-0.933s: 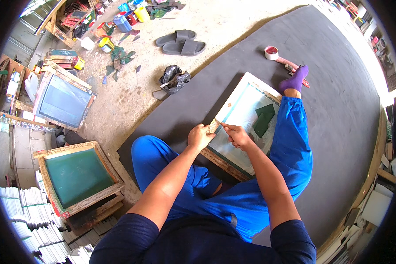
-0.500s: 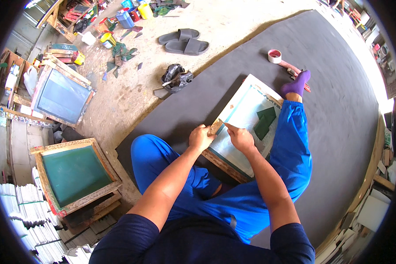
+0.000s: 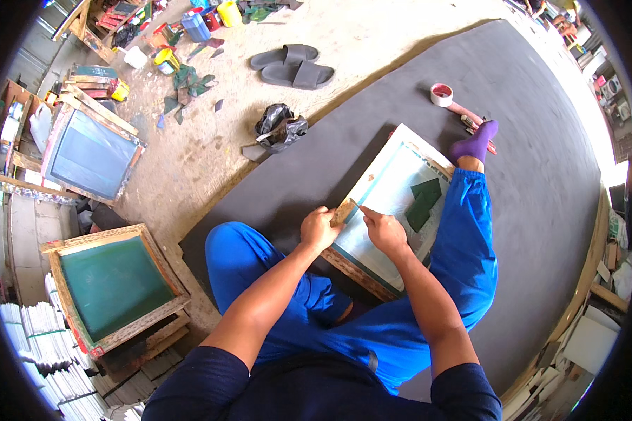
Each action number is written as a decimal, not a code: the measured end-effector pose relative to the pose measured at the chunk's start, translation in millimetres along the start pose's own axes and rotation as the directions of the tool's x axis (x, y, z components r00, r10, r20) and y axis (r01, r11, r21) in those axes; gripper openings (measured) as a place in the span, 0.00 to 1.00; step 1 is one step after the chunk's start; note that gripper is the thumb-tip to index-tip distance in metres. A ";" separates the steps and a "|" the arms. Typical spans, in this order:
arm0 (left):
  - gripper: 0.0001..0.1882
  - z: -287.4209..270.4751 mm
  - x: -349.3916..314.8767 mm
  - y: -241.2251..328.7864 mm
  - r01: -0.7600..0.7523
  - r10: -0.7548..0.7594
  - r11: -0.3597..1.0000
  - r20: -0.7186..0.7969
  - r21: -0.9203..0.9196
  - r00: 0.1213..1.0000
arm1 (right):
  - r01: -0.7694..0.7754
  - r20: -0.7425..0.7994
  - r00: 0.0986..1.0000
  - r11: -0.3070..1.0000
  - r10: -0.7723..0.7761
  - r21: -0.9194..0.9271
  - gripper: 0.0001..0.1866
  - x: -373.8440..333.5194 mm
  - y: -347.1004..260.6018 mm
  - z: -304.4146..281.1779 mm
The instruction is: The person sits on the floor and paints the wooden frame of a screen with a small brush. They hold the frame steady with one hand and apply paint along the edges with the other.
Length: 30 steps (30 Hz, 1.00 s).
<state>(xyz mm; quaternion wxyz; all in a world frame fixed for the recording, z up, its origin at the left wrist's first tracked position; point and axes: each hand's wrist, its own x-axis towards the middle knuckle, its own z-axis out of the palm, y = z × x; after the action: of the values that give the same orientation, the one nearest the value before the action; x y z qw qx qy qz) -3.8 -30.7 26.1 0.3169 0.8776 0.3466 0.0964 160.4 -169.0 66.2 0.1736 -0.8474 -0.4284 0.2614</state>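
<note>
A rectangular screen frame with pale mesh lies tilted across my lap and the dark tabletop, its rim partly white and partly bare brown wood. My left hand is closed at its left rail, thumb near a brown woody patch. Over the mesh, my right hand is closed with its fingertips pointing at that rail; whatever they pinch is too small to make out. Dark green cut pieces rest on the mesh, right of my right hand.
A tape roll and a red-handled tool lie beyond the frame, by my purple-socked foot. A black plastic bag and dark slippers are on the floor. Another framed green screen stands at left, near paper stacks.
The view has shifted slightly, and the frame appears a little lower in it. Both hands stay at the left rail, with only small movements.
</note>
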 end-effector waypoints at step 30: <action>0.23 4.2 1.6 -1.1 -0.010 0.011 0.999 -0.021 0.038 1.000 | 0.062 0.009 0.998 0.959 -0.067 0.276 0.24 15.2 34.7 31.6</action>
<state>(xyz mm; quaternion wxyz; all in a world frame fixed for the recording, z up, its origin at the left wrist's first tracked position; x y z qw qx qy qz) -1.6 -31.0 22.0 0.2961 0.8841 0.3472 0.1009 171.3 -174.2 18.4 0.2941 -0.7981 -0.4169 0.3205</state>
